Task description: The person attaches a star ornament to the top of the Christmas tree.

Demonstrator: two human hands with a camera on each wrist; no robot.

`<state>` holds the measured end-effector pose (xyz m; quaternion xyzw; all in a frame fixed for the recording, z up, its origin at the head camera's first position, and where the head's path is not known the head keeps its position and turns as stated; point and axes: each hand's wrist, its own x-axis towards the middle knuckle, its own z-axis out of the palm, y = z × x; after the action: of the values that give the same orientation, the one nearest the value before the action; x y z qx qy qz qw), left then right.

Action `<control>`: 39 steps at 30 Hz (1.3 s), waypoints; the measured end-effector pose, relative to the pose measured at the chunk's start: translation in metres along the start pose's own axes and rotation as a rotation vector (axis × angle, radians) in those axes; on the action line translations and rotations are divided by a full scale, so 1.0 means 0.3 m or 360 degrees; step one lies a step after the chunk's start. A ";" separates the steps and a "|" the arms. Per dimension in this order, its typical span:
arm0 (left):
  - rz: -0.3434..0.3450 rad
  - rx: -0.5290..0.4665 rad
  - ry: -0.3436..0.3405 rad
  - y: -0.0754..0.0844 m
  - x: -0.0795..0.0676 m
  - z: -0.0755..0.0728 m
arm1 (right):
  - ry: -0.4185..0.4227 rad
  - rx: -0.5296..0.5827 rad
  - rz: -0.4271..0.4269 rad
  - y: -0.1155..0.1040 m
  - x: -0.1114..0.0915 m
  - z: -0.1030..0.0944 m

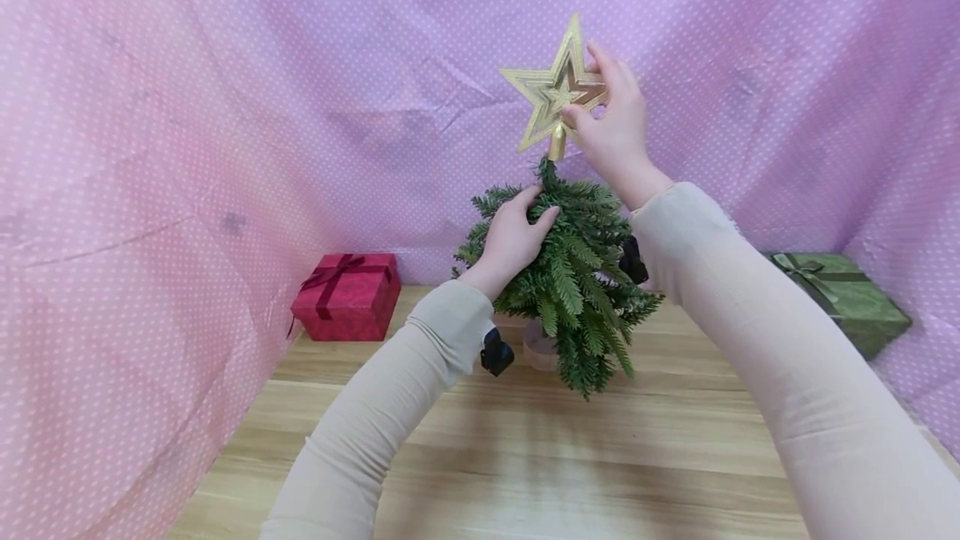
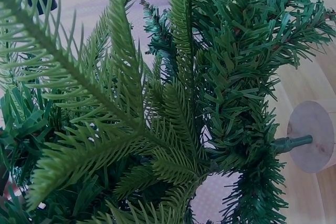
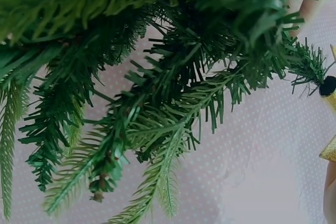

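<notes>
In the head view a small artificial Christmas tree (image 1: 573,273) stands on a round wooden base (image 1: 538,348). My right hand (image 1: 618,119) pinches a gold star tree topper (image 1: 551,94) by its right side, thumb in front. The star's tube-like socket (image 1: 557,142) is just above the treetop (image 1: 547,169); in the right wrist view the dark socket opening (image 3: 328,86) is beside the tip of the top twig. My left hand (image 1: 513,236) grips the upper branches, its fingertips partly hidden by needles. Green branches (image 2: 173,103) fill the left wrist view, with the wooden base (image 2: 311,137) at right.
A red gift box (image 1: 352,298) with a dark ribbon sits at the left back of the wooden table (image 1: 487,457). At the right a green gift box (image 1: 855,307) is partly covered by my right sleeve. Pink dotted cloth (image 1: 375,40) surrounds the table.
</notes>
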<state>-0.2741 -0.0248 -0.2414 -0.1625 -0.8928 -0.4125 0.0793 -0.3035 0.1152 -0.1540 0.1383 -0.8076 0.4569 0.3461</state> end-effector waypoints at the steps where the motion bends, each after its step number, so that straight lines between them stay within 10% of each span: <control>1: -0.0002 -0.0002 0.0002 0.000 0.001 0.000 | -0.0007 -0.0005 0.0003 -0.002 0.002 0.000; 39: 0.0006 -0.0011 -0.0020 -0.015 0.017 -0.015 | 0.0014 0.0031 -0.0022 0.009 0.017 0.051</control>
<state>-0.2804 -0.0299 -0.2403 -0.1669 -0.8915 -0.4145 0.0740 -0.3153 0.1045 -0.1574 0.1453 -0.8007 0.4629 0.3514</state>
